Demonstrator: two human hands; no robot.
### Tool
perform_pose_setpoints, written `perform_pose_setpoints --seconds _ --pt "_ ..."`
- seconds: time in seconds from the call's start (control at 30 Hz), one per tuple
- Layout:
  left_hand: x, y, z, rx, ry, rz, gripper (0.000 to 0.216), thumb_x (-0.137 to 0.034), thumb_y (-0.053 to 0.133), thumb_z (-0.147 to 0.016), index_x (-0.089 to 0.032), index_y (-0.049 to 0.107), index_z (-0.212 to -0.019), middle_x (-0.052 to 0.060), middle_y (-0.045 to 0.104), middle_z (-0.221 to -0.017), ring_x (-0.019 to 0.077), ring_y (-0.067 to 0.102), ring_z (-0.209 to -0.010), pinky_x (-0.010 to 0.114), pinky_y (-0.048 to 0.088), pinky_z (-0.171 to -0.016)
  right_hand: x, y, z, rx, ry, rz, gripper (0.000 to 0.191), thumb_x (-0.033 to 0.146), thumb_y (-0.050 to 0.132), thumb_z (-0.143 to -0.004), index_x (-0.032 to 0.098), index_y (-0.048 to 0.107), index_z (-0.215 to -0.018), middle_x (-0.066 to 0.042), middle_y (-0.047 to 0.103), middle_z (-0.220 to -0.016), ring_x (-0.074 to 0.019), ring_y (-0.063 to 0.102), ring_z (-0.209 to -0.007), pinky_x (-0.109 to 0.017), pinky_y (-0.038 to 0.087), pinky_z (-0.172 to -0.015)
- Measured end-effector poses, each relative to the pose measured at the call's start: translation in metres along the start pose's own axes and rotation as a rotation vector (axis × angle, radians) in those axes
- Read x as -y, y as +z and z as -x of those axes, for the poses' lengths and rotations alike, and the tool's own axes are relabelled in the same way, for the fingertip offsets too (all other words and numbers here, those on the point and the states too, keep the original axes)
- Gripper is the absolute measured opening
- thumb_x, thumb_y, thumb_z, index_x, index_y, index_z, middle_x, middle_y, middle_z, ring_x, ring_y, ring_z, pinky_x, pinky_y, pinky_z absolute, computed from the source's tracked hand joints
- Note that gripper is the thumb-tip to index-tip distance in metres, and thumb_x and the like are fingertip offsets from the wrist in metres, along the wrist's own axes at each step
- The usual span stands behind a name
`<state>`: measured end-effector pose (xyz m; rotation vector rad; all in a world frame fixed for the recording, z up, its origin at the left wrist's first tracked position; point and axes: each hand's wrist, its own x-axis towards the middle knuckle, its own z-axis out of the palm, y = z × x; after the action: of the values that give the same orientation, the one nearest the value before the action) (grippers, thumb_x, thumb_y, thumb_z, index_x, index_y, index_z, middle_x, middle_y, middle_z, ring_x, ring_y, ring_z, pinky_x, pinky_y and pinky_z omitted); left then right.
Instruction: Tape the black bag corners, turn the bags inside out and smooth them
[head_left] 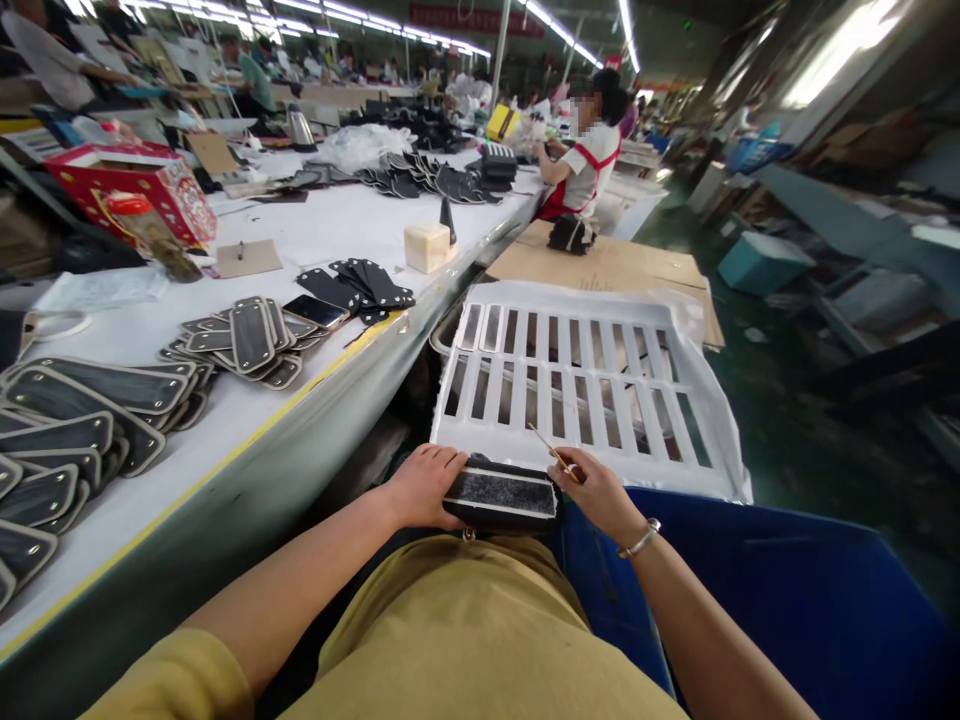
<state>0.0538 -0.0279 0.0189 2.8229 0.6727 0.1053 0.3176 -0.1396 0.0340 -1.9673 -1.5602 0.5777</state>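
Note:
My left hand [425, 487] grips the left end of a dark rectangular piece [502, 492] with a pale line around its top face. The piece sits close against my body at the front of a white slotted rack [480, 435]. In my right hand [596, 490], fingers closed, is a thin stick [551, 447], its far end pointing up and left over the rack. The right fingertips are just beside the right end of the dark piece. Two dark strips [491, 328] lie at the rack's far left corner.
On the white table [360, 360] at left are stacks of black panels [97, 400], a phone [316, 311], a pale block [427, 246] and a red box [135, 190]. A blue bin [787, 590] stands at right. Behind the rack are cardboard [637, 270] and a seated person [592, 160].

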Motion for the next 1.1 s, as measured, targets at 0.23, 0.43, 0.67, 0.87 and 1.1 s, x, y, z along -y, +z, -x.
perform_pose_setpoints --seconds 0.23,0.43,0.67,0.87,1.1 --pt "-0.005 -0.001 -0.001 0.0 -0.036 0.026 0.073 -0.056 0.069 -0.049 -0.015 0.052 -0.106 0.009 0.06 -0.097 0.0275 0.055 -0.089 0.038 0.04 -0.083 0.006 0.001 0.0 -0.012 0.017 -0.027 0.036 0.047 0.051 -0.079 0.017 0.058 -0.097 -0.002 0.061 -0.073 -0.0154 0.054 -0.064 -0.027 0.044 -0.061" --pt "-0.008 -0.003 -0.004 0.045 -0.057 -0.017 0.072 -0.058 0.07 -0.046 -0.016 0.052 -0.102 0.01 0.059 -0.096 0.0293 0.056 -0.089 0.04 0.041 -0.081 0.011 -0.01 0.012 0.014 -0.071 0.075 0.034 0.043 0.054 -0.079 0.017 0.057 -0.101 -0.006 0.063 -0.088 -0.0178 0.058 -0.077 -0.03 0.046 -0.072" --pt "-0.03 0.006 -0.028 0.02 0.022 0.052 0.074 -0.053 0.073 -0.045 -0.014 0.05 -0.104 0.013 0.059 -0.098 0.0315 0.056 -0.09 0.043 0.04 -0.085 0.028 0.001 0.014 0.347 -0.29 0.379 0.09 0.056 0.069 -0.059 0.014 0.037 -0.132 -0.017 0.048 -0.126 -0.0291 0.056 -0.103 -0.039 0.045 -0.086" --pt "0.0 -0.004 -0.009 0.062 0.022 0.071 0.074 -0.057 0.068 -0.05 -0.017 0.049 -0.109 0.01 0.061 -0.099 0.0294 0.058 -0.091 0.051 0.02 -0.104 0.035 0.002 0.004 0.46 -0.305 0.564 0.086 0.055 0.066 -0.062 0.008 0.04 -0.129 -0.02 0.052 -0.119 -0.031 0.06 -0.093 -0.041 0.049 -0.078" --pt "0.045 -0.014 0.021 0.102 -0.042 0.141 0.076 -0.047 0.066 -0.053 -0.015 0.045 -0.118 0.009 0.06 -0.106 0.0266 0.057 -0.097 0.048 0.014 -0.109 0.023 0.003 -0.003 0.482 -0.342 0.538 0.077 0.049 0.066 -0.066 0.008 0.043 -0.128 -0.021 0.052 -0.121 -0.0321 0.06 -0.093 -0.042 0.05 -0.077"
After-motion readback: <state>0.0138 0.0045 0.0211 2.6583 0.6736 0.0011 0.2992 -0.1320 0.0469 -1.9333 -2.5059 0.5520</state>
